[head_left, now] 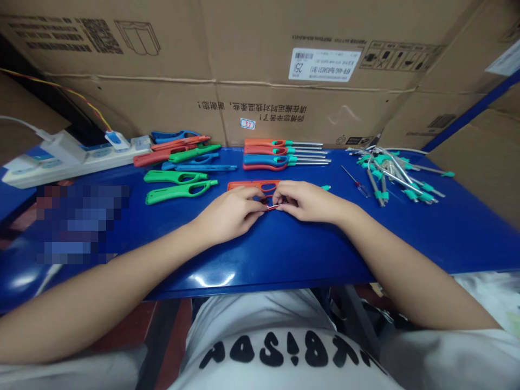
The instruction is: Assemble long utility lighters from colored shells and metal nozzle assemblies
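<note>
Over the middle of the table, my left hand (233,214) and my right hand (309,200) meet, fingers closed in a pinch. Between their fingertips is a slim red piece (273,207) with a pale streak; the fingers hide most of it, and its kind is unclear. Just behind the hands lies an orange lighter handle (239,185), partly covered by them. A teal tip (326,188) shows past my right hand. Farther back, several gas lighters with metal tubes (284,154) lie in a stack, their handles orange, red and blue.
Left of centre are several loose handle shells (181,189) in green, blue and red. A screwdriver (359,187) and a pile of metal tubes with teal ends (390,173) lie right. A power strip (101,160) stands back left; a cardboard box (252,59) walls the rear.
</note>
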`<control>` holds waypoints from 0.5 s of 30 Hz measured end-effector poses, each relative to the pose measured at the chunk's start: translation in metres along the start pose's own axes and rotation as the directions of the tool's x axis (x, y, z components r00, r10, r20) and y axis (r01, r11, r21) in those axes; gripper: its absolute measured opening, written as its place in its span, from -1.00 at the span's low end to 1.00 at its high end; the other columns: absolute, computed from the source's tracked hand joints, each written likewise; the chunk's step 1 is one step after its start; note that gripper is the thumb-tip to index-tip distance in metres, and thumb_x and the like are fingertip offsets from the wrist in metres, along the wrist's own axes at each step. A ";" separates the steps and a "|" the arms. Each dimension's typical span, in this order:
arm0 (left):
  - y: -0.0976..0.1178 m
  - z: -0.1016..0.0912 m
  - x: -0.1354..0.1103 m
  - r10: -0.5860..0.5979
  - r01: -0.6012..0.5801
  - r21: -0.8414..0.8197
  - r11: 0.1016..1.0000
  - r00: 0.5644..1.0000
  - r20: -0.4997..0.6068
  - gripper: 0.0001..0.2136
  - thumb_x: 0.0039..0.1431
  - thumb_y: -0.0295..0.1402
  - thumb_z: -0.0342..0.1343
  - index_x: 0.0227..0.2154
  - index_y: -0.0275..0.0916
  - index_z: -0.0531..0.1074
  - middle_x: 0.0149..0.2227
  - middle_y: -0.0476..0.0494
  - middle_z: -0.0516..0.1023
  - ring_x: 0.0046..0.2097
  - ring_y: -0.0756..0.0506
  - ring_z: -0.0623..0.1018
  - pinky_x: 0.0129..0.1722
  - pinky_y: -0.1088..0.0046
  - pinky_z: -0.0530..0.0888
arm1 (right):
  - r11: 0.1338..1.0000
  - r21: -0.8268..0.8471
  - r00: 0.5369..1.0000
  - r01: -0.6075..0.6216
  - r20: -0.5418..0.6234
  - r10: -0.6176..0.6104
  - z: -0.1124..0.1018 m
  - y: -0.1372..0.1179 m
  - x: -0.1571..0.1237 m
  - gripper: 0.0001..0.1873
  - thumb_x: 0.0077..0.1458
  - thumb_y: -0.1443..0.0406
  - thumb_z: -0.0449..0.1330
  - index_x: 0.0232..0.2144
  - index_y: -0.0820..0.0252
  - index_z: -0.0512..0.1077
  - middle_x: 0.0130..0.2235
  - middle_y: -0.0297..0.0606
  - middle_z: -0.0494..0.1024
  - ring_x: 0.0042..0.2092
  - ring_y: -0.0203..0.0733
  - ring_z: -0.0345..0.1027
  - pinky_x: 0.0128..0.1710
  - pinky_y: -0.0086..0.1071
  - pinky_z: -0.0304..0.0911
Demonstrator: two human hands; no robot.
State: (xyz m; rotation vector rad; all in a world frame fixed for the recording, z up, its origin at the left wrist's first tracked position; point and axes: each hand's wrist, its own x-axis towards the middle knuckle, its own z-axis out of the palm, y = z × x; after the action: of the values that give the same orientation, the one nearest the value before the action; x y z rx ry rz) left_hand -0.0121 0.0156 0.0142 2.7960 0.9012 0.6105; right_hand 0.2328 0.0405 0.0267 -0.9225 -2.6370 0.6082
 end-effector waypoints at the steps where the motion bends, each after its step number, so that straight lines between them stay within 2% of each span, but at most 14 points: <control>1: 0.000 0.000 0.000 -0.001 0.001 -0.004 1.000 1.000 0.001 -0.76 0.38 -0.42 0.04 -0.15 -0.22 0.64 -0.01 -0.25 0.58 0.02 -0.20 0.60 0.04 0.21 0.54 | 1.000 0.001 1.000 -0.005 0.000 0.005 0.000 0.000 0.000 -0.92 0.21 0.41 0.16 -0.23 0.20 0.43 -0.17 -0.19 0.53 -0.19 -0.16 0.38 -0.19 -0.33 0.25; 15: 0.002 -0.002 0.001 0.010 -0.010 -0.012 1.000 1.000 -0.003 -0.76 0.37 -0.43 0.05 -0.18 -0.21 0.65 -0.05 -0.24 0.59 -0.07 -0.17 0.60 -0.05 0.26 0.53 | 0.999 -0.023 0.999 -0.042 -0.020 0.041 0.003 0.002 -0.001 -0.89 0.18 0.40 0.20 -0.21 0.19 0.40 -0.25 -0.26 0.45 -0.27 -0.20 0.31 -0.27 -0.38 0.18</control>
State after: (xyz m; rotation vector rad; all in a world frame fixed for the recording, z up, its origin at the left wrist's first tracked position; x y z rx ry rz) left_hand -0.0109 0.0147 0.0171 2.7917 0.8814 0.6197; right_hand 0.2333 0.0403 0.0229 -0.9869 -2.6193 0.5762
